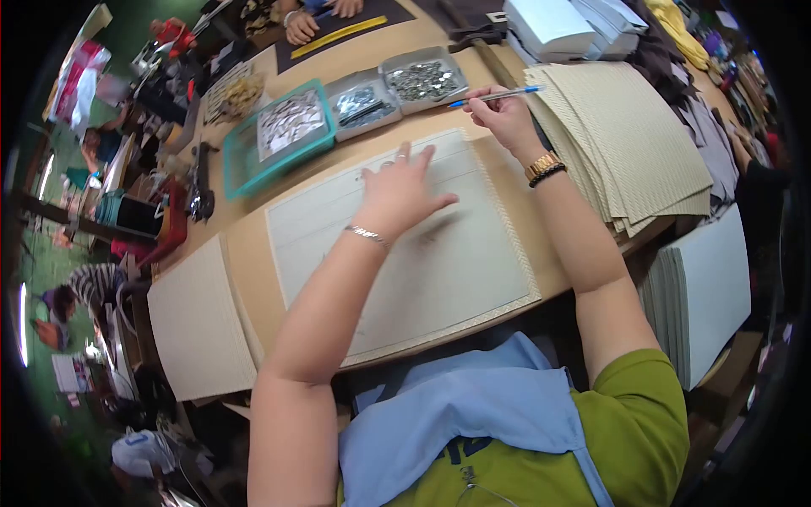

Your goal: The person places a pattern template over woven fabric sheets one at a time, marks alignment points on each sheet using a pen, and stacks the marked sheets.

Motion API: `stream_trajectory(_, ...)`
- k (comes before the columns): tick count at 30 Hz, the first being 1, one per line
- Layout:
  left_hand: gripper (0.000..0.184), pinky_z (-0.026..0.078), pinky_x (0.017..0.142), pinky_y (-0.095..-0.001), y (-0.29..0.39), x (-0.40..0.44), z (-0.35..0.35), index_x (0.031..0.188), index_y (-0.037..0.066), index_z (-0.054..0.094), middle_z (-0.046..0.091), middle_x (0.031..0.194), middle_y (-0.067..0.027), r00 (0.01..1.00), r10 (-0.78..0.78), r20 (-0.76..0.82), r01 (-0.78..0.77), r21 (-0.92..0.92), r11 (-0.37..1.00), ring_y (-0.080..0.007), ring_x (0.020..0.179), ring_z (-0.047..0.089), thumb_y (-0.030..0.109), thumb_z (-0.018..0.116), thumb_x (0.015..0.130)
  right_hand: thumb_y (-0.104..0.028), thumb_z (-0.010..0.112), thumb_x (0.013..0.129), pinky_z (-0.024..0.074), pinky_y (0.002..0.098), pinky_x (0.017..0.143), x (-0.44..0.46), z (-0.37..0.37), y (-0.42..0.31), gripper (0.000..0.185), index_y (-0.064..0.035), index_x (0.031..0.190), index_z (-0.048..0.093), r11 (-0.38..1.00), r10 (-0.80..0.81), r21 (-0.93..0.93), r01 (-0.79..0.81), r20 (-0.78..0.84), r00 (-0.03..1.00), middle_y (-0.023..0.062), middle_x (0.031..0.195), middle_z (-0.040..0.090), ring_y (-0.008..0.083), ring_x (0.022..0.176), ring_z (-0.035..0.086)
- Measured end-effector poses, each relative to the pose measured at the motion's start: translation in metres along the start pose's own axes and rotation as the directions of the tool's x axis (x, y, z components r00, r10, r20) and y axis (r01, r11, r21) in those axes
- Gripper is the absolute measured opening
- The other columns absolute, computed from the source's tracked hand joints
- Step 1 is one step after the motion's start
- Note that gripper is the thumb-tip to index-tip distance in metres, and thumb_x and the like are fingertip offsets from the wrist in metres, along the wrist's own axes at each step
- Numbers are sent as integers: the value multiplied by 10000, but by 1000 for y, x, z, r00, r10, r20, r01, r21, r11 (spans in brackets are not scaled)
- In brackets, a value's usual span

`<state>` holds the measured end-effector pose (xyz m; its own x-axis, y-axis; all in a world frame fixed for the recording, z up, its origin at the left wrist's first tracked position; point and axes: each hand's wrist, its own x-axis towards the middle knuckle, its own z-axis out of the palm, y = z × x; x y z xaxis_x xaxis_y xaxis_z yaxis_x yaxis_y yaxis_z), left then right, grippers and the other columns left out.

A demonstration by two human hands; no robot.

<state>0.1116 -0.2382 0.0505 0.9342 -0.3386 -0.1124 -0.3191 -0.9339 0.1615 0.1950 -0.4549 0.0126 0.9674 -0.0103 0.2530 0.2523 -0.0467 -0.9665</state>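
Head view: we have the left hand (399,190) over the pale sheet (405,287), fingers spread wide, palm down; can't tell if any fingertip touches. Shadow shows on the sheet just right of and nearer than that hand. Right hand (505,127) is up at the sheet's far right corner, fingers pinching a blue-tipped pen (503,95) that lies roughly crosswise, left to right. We can't tell if the pen meets anything. Pale sheet lies flat on the counter (245,253), over a patterned sheet (525,275) whose edge shows along the right and near sides. Beyond the pale sheet we've got a teal tray (241,173) on the left with small light pieces in it, then a middle box (370,128) and a right box (435,103), both grey, both with small parts. Right of the pen hand: fanned stack of patterned sheets (625,139). Nearer and right, a pale blue stack (714,279). Near left, a cream stack (203,321) sits at the counter edge. Far side, a co-worker's hands (302,27) are by a yellow strip (342,35) on a dark mat (291,59).
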Motion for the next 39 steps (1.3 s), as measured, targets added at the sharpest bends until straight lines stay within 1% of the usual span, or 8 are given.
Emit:
stream_trajectory(3,963,345,1027,-655,-52,-38,-17,1476,193,376,368,1509,-199,982,-165,87,159,75,984,-368,1232,550,581,754,680,-173,650,895,479,205,610,-5,36,2,156,-19,920,663,997,-44,74,34,136,990,34,814,703,41,695,608)
stream_trajectory(6,1016,408,1030,-544,-82,-71,-40,1488,198,366,381,1502,-213,899,-346,266,297,209,932,-348,1306,489,615,750,644,-176,663,867,474,242,596,-14,86,0,146,-31,866,648,996,-73,-38,86,260,963,30,758,684,58,664,592)
stream_trajectory(9,1105,441,1010,-498,-93,-89,-45,1488,189,363,407,1479,-217,874,-375,310,298,270,916,-355,1267,523,629,790,569,-185,661,850,486,275,605,-21,131,-1,156,-31,846,634,988,-61,-117,105,336,940,50,722,675,103,648,608)
stream_trajectory(22,1168,522,903,-456,-107,-98,-24,1457,147,389,527,1306,-201,914,-309,264,275,158,948,-355,1118,610,588,861,484,-202,623,818,532,360,671,-27,165,-16,206,2,843,637,879,-79,-397,263,424,902,170,695,662,296,656,666)
stream_trajectory(27,1145,529,895,-456,-105,-96,-28,1448,145,400,530,1299,-201,903,-311,297,272,166,948,-349,1118,610,588,860,498,-166,618,837,513,330,619,-21,168,-21,171,5,849,612,817,-104,-449,363,504,857,127,664,653,204,597,635)
stream_trajectory(30,1066,486,945,-607,-106,-95,-28,1398,106,419,502,1318,-179,889,-308,338,279,133,951,-325,1207,552,573,843,538,-185,614,820,528,376,673,-21,171,-24,197,8,851,630,799,-86,-479,364,507,858,172,711,669,299,675,663)
stream_trajectory(33,1142,537,888,-451,-107,-96,-25,1447,147,404,524,1307,-206,905,-313,290,270,179,946,-343,1122,613,605,846,499,-202,608,815,533,401,696,-22,172,-26,217,11,846,639,791,-55,-506,346,503,862,188,730,673,344,712,673)
stream_trajectory(39,1140,547,873,-429,-108,-96,-24,1442,140,409,513,1314,-214,908,-311,283,270,173,947,-343,1105,622,612,840,498,-235,577,860,510,407,644,-23,168,-21,281,27,775,631,844,-14,-485,229,406,914,191,680,648,328,645,640)
